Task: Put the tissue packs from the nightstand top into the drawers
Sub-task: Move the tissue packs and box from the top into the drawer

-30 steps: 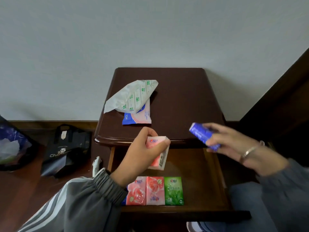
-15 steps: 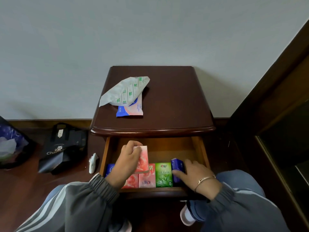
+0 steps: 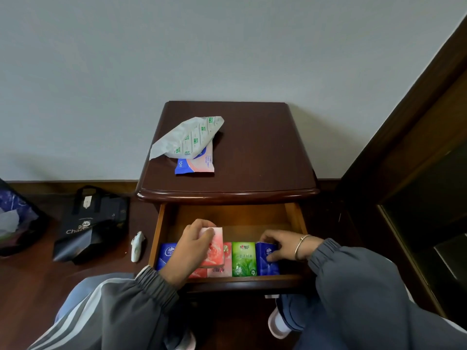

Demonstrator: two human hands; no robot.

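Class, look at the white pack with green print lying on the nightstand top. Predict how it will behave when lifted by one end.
Probably floppy: the white pack looks creased and drapes over the pink-and-blue pack beneath. Likely light, being thin and flat. Its film wrapper may slide off that pack if pushed.

Left hand (image 3: 194, 245), lower centre of frame, curls round a pink tissue pack (image 3: 217, 248); right hand (image 3: 283, 245), just right of it, pinches a blue tissue pack (image 3: 265, 266); both forearms enter from the bottom edge.
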